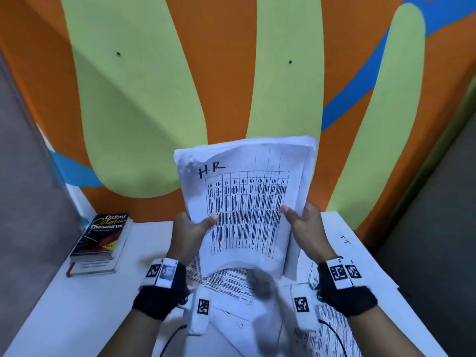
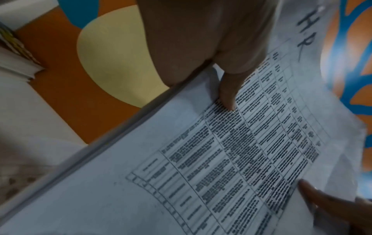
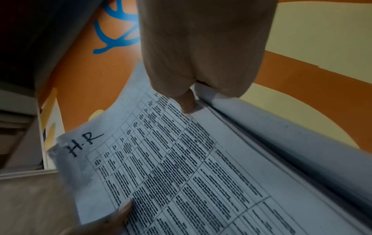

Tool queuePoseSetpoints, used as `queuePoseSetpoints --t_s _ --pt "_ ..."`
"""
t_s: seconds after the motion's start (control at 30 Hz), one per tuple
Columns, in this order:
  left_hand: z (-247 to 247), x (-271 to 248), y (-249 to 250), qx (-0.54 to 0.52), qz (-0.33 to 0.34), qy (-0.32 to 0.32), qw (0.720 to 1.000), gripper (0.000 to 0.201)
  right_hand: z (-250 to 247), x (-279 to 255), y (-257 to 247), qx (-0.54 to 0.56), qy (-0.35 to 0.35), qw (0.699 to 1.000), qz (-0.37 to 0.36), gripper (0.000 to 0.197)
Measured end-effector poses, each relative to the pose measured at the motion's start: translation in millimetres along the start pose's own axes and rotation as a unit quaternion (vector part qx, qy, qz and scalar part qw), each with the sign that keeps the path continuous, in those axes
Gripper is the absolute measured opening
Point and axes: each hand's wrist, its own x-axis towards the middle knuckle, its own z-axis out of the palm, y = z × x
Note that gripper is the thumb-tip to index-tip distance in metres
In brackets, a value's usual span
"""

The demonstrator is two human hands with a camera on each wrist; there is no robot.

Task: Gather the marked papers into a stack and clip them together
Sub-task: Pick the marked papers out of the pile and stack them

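You've got the stack of papers (image 1: 247,202) upright above the bench (image 1: 77,305), left hand (image 1: 192,230) and right hand (image 1: 305,225) each pinching a side edge. Top edges look uneven, so back sheets could probably slip out.

Fingers behind stack (image 1: 244,202) hidden; table print blurred.

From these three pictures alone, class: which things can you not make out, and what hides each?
- Fine print in the table on the white paper stack marked H.R: too small and blurred in every view.
- Grey blurred object on the white table, head view: motion blur; a clip cannot be confirmed.
- Fingers of the left hand and right hand: behind the stack.
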Motion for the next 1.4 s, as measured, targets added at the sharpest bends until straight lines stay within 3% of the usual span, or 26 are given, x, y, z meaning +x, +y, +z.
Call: queuePoseSetpoints --t_s 0.07,0.13,0.23,0.3,0.47,0.57,0.67,0.73,0.8,0.83,1.0,1.17,1.23,1.33,1.4 --pt "1.3 -5.1 7.6 -0.008 0.022 0.003 1.000 0.022 0.7 -2.7 -0.1 0.002 -0.012 1.000 -0.011 0.010" --pt "1.4 -7.7 9.0 -0.023 0.028 -0.015 0.999 0.025 1.4 -6.9 5.4 0.032 -0.028 0.999 0.011 0.027" --pt "-0.3 -6.6 1.4 -0.027 0.030 -0.022 0.999 0.068 1.0 -11.6 19.6 0.070 -0.014 0.996 0.049 0.054" --pt "0.4 -3.1 -2.6 -0.026 0.040 -0.001 0.999 0.077 2.9 -12.4 24.2 0.076 -0.003 0.996 0.049 0.056" --pt "17.7 1.5 6.3 -0.013 0.050 0.076 0.996 0.048 16.4 -9.5 21.1 0.049 -0.011 0.998 0.038 0.042" --pt "20.7 2.9 5.3 -0.009 0.086 0.104 0.991 0.039 15.3 -8.0 22.0 0.059 -0.007 0.998 0.034 0.058" --pt "13.1 5.0 -7.3 0.002 0.082 0.090 0.993 0.043 10.9 -8.2 31.2 0.026 0.000 0.999 0.033 0.072" --pt "13.4 4.4 -15.2 0.027 0.064 0.069 0.995 0.034 14.7 -8.1 36.1 0.002 -0.007 0.999 0.042 0.054" --pt "19.9 2.4 -12.3 0.036 0.053 0.079 0.995 0.028 19.6 -5.9 36.4 -0.010 0.006 1.000 0.029 0.031" --pt "22.8 1.5 -8.7 0.034 0.056 0.092 0.994 0.029 21.3 -4.9 33.7 -0.007 0.021 1.000 0.023 0.029" --pt "17.6 2.7 -13.6 0.034 0.073 0.109 0.991 0.031 17.7 -6.7 35.4 0.064 0.027 0.997 0.039 0.057" --pt "26.3 -6.0 -13.9 0.041 0.090 0.134 0.986 0.012 23.5 -9.7 40.0 0.019 0.036 0.998 0.045 0.030" --pt "26.0 -5.7 -13.3 0.035 0.099 0.123 0.987 0.015 22.3 -8.6 38.6 0.052 0.031 0.997 0.046 0.042" --pt "22.1 -3.6 -26.4 0.021 0.062 0.072 0.995 0.031 21.7 -9.1 47.7 0.029 0.003 0.998 0.061 0.064" --pt "22.7 -5.6 -28.9 0.040 0.047 0.070 0.996 0.023 23.7 -10.5 52.0 0.013 -0.010 0.998 0.062 0.058"
